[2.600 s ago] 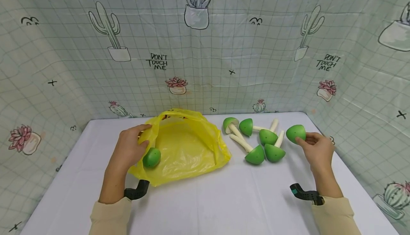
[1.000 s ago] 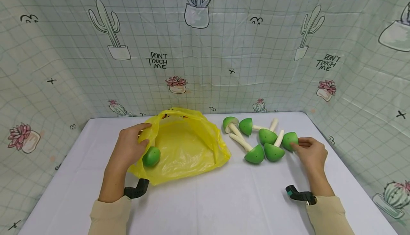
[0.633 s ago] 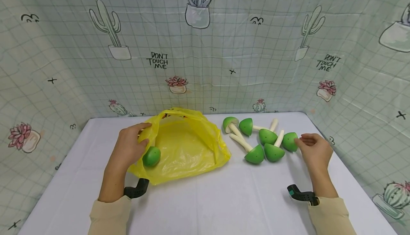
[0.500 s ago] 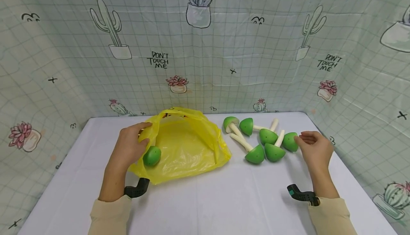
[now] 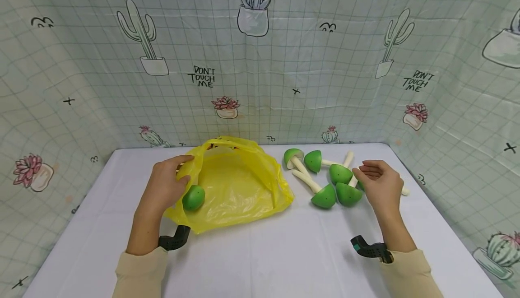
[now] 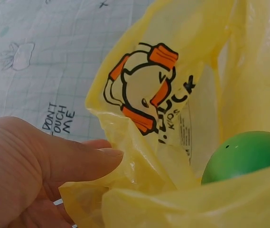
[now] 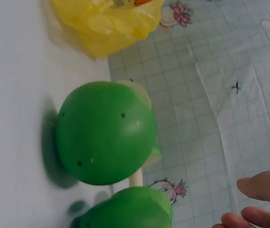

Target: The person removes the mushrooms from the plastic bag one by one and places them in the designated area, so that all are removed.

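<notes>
My left hand (image 5: pixel 166 185) pinches the left rim of a yellow plastic bag (image 5: pixel 239 189), whose mouth faces me. Inside, near that hand, lies a green mushroom cap (image 5: pixel 193 197); the left wrist view shows the thumb over the bag's edge and the green cap (image 6: pixel 248 154) beyond. Several toy mushrooms (image 5: pixel 323 196) with green caps and cream stems lie in a loose group right of the bag. Above the rightmost ones hovers my right hand (image 5: pixel 379 187), fingers loosely bent, holding nothing. It hides most of one mushroom, whose stem (image 5: pixel 405 191) pokes out on the right.
A white cloth covers the table (image 5: pixel 260 262). A patterned curtain (image 5: pixel 272 63) with cactus drawings closes off the back and both sides. Each wrist wears a black camera band, such as the right band (image 5: pixel 371 249).
My right hand set a mushroom down at the group's right end, let go of it, then rose slightly and moved left over the mushrooms. The left hand and bag have stayed put.
</notes>
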The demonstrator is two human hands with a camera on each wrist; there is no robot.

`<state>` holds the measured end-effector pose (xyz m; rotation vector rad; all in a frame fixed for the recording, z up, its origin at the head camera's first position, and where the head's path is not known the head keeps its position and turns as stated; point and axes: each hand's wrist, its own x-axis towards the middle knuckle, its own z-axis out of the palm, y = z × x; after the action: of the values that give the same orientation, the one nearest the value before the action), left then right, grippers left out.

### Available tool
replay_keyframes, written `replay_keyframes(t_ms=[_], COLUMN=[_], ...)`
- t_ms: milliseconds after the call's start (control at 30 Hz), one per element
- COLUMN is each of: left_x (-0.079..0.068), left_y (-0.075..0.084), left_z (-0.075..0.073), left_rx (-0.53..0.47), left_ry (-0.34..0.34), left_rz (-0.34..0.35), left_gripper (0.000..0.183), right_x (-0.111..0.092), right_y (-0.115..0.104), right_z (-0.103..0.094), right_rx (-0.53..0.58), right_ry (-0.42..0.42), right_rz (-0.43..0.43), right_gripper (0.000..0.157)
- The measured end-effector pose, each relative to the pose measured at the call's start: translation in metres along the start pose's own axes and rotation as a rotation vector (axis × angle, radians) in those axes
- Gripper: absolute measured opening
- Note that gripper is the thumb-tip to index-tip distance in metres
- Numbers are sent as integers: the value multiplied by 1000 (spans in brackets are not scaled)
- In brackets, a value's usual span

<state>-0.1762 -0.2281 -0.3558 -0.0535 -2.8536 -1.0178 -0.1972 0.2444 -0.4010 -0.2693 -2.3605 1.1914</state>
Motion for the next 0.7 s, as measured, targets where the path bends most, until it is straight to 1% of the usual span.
replay_keyframes(t_ms=[233,367,533,700], left_x=[0,0,0,0], left_y=[1,1,1,2], left_z=[-1,-1,-1,0], left_rx=[-2,-3,-3,-9], left_ry=[1,1,-1,-8], left_rz=[-18,-15,-21,-34], left_gripper=[54,54,54,54], right_x=[-7,-11,-19,-25], right_y=[-24,-36,-53,-66], right_z=[26,43,61,76], right_rx=[78,124,152,211], right_ry=[-42,-78,-149,-170], right_rz=[-81,-116,-136,-144], right_gripper=[32,30,32,31])
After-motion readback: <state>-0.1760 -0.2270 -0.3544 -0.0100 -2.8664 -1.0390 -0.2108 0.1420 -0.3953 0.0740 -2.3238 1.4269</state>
